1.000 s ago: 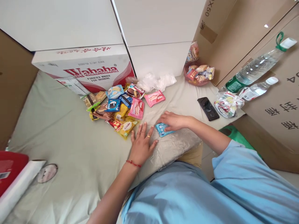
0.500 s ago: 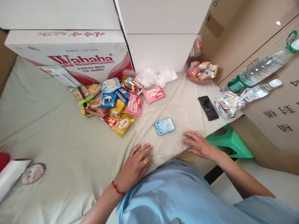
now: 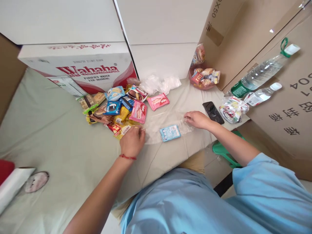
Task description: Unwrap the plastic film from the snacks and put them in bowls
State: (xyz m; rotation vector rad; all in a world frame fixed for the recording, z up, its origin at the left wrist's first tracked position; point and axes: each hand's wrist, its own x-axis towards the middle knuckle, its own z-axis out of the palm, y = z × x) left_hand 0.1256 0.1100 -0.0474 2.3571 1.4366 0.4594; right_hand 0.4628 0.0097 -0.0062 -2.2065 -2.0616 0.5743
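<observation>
A thin, clear plastic sheet or bag (image 3: 154, 131) lies between my hands on the cloth-covered table; which of the two it is I cannot tell. My left hand (image 3: 133, 140) is closed at its left end, beside the yellow snack packets, with the fingertips partly hidden. At the right end, my right hand (image 3: 197, 120) pinches the plastic with its fingers together. A small light-blue packet (image 3: 170, 133) rests flat between the hands, on or under the plastic. Behind it lie two pink wafer packets, one (image 3: 158, 101) apart and one (image 3: 138, 111) against the snack pile.
Mixed snack packets (image 3: 113, 108) heap at the left-centre before a Wahaha carton (image 3: 97, 70). Crumpled clear bags (image 3: 159, 84) lie behind. To the right are a phone (image 3: 213, 112), a knotted bag (image 3: 232, 110), two bottles and a snack bowl (image 3: 203, 85). A green stool (image 3: 223, 151) stands below.
Both hands have moved forward, away from the table's front edge, and their fingers have closed. The near edge of the clear plastic has been drawn up towards the blue packet.
</observation>
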